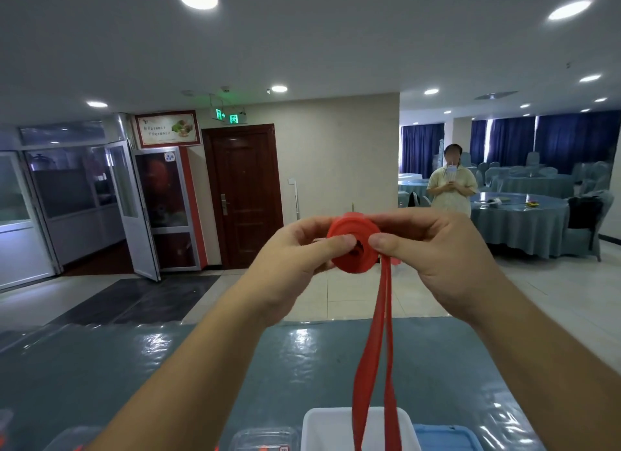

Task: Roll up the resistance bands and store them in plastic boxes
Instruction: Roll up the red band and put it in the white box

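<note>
Rolling is in progress. The left hand (295, 252) and right hand (433, 249) each pinch the coiled red rubber resistance band (353, 245) between them in a two-sided grip. Its unrolled tail hangs below the grip toward the white plastic box (322, 423). Next: wind in the tail.

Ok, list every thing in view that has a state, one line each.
red resistance band: partly rolled into a coil, tail hanging loose
left hand: grip pinching the coil
right hand: grip pinching the coil
white plastic box: lid off, band tail hanging in front of it
blue lid: lying flat beside the white box
brown door: closed
glass door: swung open
</note>
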Action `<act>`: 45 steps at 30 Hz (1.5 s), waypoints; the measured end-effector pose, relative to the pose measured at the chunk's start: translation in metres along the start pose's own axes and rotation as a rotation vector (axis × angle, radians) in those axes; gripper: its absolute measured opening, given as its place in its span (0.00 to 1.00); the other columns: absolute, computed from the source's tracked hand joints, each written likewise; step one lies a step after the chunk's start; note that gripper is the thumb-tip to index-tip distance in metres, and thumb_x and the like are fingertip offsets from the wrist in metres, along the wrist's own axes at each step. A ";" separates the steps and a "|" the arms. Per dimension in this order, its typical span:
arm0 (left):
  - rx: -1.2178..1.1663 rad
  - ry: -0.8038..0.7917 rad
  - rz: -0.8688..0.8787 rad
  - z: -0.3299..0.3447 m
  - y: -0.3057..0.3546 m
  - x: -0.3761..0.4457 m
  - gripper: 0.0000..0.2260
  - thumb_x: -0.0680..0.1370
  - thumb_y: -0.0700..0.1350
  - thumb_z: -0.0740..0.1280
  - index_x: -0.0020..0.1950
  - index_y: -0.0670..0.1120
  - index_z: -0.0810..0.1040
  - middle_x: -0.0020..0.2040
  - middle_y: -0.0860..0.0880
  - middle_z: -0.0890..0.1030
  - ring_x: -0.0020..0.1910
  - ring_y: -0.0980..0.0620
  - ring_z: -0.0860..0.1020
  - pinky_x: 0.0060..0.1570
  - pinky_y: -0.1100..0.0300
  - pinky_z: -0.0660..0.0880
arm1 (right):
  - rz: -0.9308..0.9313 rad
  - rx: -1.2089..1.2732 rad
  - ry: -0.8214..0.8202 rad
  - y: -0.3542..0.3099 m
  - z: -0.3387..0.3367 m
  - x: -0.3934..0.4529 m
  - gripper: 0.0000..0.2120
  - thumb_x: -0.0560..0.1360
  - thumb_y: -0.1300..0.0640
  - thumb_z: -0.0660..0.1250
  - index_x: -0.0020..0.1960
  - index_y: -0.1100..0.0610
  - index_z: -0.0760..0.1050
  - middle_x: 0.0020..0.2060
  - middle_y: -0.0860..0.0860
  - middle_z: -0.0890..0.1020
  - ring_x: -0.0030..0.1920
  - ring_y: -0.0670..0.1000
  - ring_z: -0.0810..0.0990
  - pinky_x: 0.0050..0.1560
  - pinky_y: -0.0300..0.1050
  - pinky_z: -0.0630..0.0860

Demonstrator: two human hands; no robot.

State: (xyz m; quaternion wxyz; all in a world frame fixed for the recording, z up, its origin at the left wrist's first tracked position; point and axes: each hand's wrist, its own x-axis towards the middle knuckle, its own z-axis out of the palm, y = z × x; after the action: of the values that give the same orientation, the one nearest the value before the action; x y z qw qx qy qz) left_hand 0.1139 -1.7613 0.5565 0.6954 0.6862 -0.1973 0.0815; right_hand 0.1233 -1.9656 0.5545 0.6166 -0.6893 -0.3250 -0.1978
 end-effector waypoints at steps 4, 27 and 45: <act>0.097 -0.027 0.044 -0.008 0.007 -0.001 0.13 0.78 0.36 0.72 0.62 0.46 0.83 0.54 0.46 0.88 0.54 0.49 0.86 0.56 0.57 0.83 | -0.011 -0.017 -0.012 0.002 0.004 0.001 0.13 0.72 0.60 0.76 0.56 0.49 0.85 0.47 0.45 0.90 0.51 0.45 0.88 0.51 0.36 0.82; 0.219 -0.093 -0.026 -0.010 0.003 0.002 0.13 0.77 0.38 0.75 0.62 0.44 0.83 0.56 0.42 0.87 0.57 0.43 0.86 0.61 0.50 0.82 | -0.016 -0.099 -0.075 -0.001 -0.008 -0.001 0.12 0.73 0.60 0.76 0.53 0.45 0.85 0.44 0.42 0.89 0.48 0.43 0.88 0.48 0.32 0.81; -0.134 0.030 0.032 0.014 -0.003 -0.006 0.19 0.71 0.39 0.76 0.62 0.40 0.82 0.51 0.45 0.87 0.51 0.48 0.86 0.53 0.59 0.83 | -0.057 0.040 0.056 0.000 -0.005 -0.007 0.17 0.69 0.53 0.74 0.58 0.51 0.84 0.49 0.45 0.89 0.52 0.44 0.88 0.53 0.36 0.82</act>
State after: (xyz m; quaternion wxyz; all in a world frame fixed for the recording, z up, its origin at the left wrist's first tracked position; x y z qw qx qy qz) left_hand 0.1070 -1.7740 0.5514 0.7413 0.6335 -0.2029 0.0893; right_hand 0.1188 -1.9717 0.5507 0.6333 -0.6612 -0.3311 -0.2282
